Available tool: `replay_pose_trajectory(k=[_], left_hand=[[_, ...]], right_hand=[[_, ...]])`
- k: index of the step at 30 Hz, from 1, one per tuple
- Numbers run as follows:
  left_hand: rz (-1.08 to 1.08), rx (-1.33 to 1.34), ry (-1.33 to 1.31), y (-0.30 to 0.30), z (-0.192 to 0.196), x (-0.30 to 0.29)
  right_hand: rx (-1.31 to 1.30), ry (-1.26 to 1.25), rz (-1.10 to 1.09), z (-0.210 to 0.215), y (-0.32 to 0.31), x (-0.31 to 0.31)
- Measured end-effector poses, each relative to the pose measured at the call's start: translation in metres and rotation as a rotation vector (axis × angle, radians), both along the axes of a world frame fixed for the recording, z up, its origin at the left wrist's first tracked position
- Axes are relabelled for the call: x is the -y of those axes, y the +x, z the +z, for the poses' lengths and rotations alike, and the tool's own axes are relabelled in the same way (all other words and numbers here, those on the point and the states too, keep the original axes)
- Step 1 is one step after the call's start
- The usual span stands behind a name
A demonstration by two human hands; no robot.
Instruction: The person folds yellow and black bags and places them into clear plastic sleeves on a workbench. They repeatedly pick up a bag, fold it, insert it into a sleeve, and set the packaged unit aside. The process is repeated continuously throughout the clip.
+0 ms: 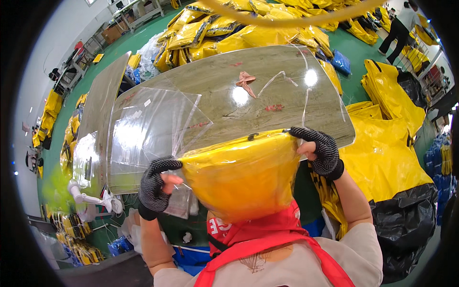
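Observation:
A folded yellow plastic sheet in a clear bag [244,177] is held up in front of me, over the near edge of the table [287,86]. My left hand [160,184], in a black dotted glove with bare fingertips, grips its upper left corner. At the upper right corner my right hand [321,150], gloved alike, pinches the bag between thumb and fingers. The bag's top edge bunches between the two hands. Beside my left hand, a stack of flat clear plastic bags [153,115] lies on the table.
A brown cloth scrap [245,82] and thin white strips lie on the table. Yellow bundles [210,36] are heaped behind it. Large yellow and black sheets [382,148] spread at the right. A white fan-like device [95,197] stands at lower left. Another person [401,31] stands far right.

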State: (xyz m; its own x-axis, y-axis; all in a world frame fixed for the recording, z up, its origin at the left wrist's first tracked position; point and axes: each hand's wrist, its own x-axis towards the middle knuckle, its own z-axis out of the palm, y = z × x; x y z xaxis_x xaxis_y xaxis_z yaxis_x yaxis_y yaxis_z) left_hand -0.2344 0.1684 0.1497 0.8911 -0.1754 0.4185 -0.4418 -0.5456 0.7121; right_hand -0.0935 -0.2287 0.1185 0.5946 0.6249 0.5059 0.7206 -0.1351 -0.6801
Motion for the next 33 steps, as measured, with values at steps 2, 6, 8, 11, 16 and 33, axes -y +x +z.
replay_pose_trajectory(k=[2,6,8,11,16,33], left_hand=[[0.065,0.073,0.566,-0.002,0.012,0.004],[0.066,-0.088,0.991,0.0,0.038,0.008],[0.137,0.011,0.553,0.027,0.055,0.016],[0.029,-0.186,0.423,0.06,0.049,0.074],[-0.189,-0.599,0.624,0.089,0.02,0.099],[0.387,0.552,0.49,0.45,0.14,-0.14]], right_hand=[[0.048,-0.02,-0.06,-0.012,-0.004,0.004],[-0.135,-0.026,-0.099,-0.006,-0.013,-0.007],[-0.194,-0.054,-0.109,-0.003,-0.019,-0.005],[0.108,-0.055,-0.054,-0.003,-0.013,-0.006],[0.195,-0.253,-0.167,0.048,-0.02,0.031],[-0.662,-0.902,-1.169,-0.217,0.032,0.191]])
